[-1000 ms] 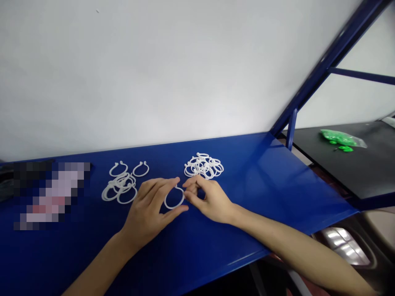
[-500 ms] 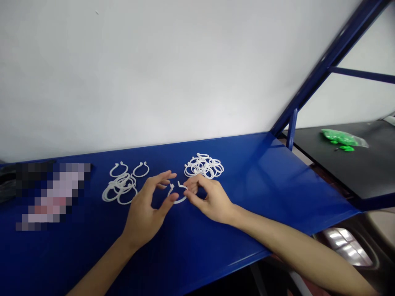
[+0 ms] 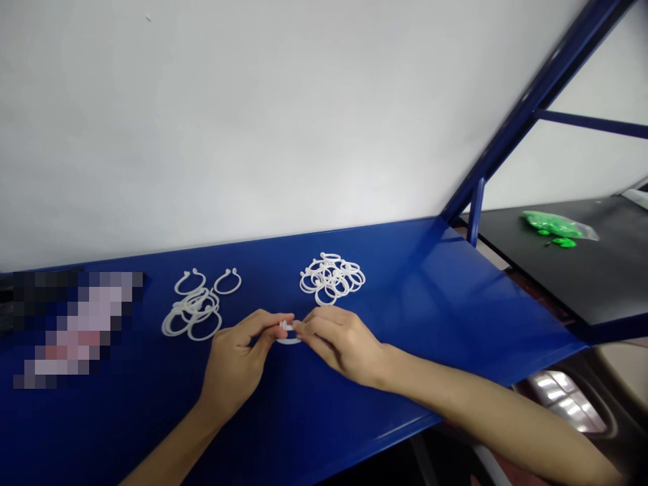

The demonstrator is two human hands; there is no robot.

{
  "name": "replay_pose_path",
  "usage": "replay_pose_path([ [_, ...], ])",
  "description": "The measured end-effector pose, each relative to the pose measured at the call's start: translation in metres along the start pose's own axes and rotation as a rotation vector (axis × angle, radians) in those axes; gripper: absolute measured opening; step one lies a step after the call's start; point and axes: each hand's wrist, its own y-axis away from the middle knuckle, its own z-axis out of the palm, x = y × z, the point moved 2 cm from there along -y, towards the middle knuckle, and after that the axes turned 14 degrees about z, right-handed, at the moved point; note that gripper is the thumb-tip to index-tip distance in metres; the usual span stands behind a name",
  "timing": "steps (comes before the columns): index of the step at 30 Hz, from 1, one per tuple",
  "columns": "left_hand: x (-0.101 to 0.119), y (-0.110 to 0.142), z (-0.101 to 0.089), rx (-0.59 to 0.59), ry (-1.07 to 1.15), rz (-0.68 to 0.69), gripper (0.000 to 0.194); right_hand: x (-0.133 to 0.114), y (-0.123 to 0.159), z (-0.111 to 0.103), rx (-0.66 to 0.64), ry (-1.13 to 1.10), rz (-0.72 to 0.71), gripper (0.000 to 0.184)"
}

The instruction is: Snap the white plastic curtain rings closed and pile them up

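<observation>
Between my two hands is a white plastic ring, its lower curve showing below my fingers. My left hand pinches its left side near the end. From the other side, the fingers of my right hand close on it, near the left fingertips. My fingers hide much of the ring, so I cannot tell whether its ends are joined. Behind my left hand lies a group of white rings, some with open ends. A denser pile of white rings lies just beyond my right hand.
The rings rest on a blue table against a white wall. A blurred-out object lies at the left. A blue metal frame rises at the right. Beyond it, a bag of green pieces sits on a black table.
My left fingers have closed from a spread pose onto the ring. Both hands have come together, and the ring has tilted flatter and sits slightly lower in view.
</observation>
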Motion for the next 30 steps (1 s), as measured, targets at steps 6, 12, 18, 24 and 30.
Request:
replay_pose_path([
  [6,0.001,-0.003,0.0,-0.048,-0.037,0.079,0.028,0.001,-0.004,-0.001,0.007,0.069,-0.046,0.023],
  [12,-0.012,-0.017,-0.01,-0.048,-0.237,0.034,0.039,0.029,-0.027,-0.018,0.238,0.161,0.08,0.015],
  [18,-0.058,-0.026,-0.036,-0.068,-0.799,0.056,0.045,0.054,-0.039,-0.021,0.302,0.325,0.238,0.014],
  [24,-0.079,-0.02,-0.044,-0.177,-0.972,0.07,0.033,0.055,-0.039,-0.017,0.314,0.354,0.219,0.02],
  [30,-0.064,-0.025,-0.037,-0.116,-0.891,0.136,0.025,0.041,-0.032,-0.02,0.331,0.312,0.188,0.02],
])
